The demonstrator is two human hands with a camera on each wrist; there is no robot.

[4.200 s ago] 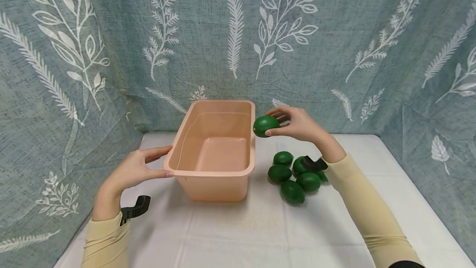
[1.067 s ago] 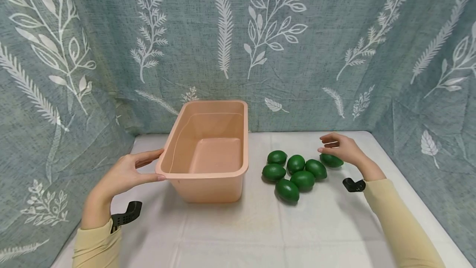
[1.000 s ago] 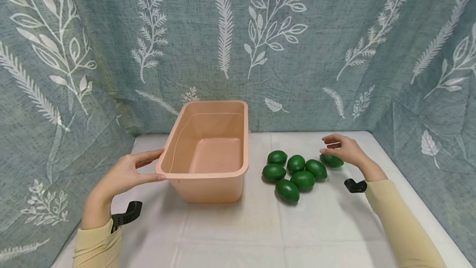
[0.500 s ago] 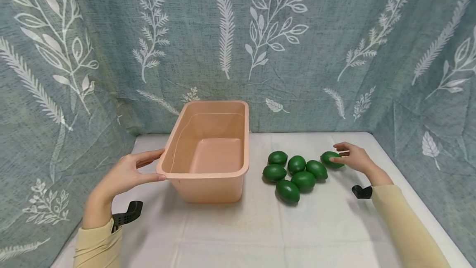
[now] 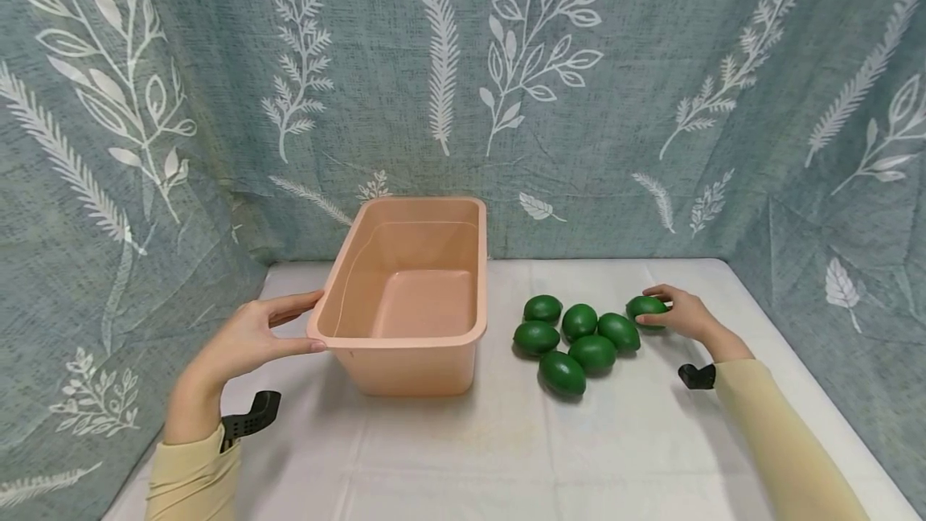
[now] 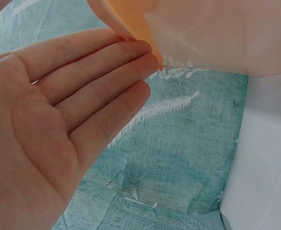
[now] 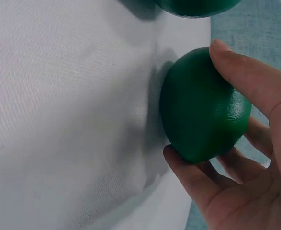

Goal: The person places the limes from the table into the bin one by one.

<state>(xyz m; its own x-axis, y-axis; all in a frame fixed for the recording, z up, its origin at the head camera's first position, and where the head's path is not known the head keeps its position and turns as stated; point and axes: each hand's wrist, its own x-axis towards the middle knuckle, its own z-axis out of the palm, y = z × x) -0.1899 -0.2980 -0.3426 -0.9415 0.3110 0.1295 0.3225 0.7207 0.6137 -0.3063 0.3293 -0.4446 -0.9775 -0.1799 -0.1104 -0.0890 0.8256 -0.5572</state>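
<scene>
Head view: one tub [image 5: 408, 368]; seven green fruits [image 5: 593, 354], one in right grip [image 5: 686, 317].

No words or numbers can be read here. One tiny mark [image 5: 351, 354] on the front of the pink box [image 5: 415, 368], just under its rim, is too small to read.

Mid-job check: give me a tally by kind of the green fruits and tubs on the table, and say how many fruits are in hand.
Green fruits: 7 (6 grouped together, 1 held by the right hand)
Peach tub: 1
Total: 8
</scene>
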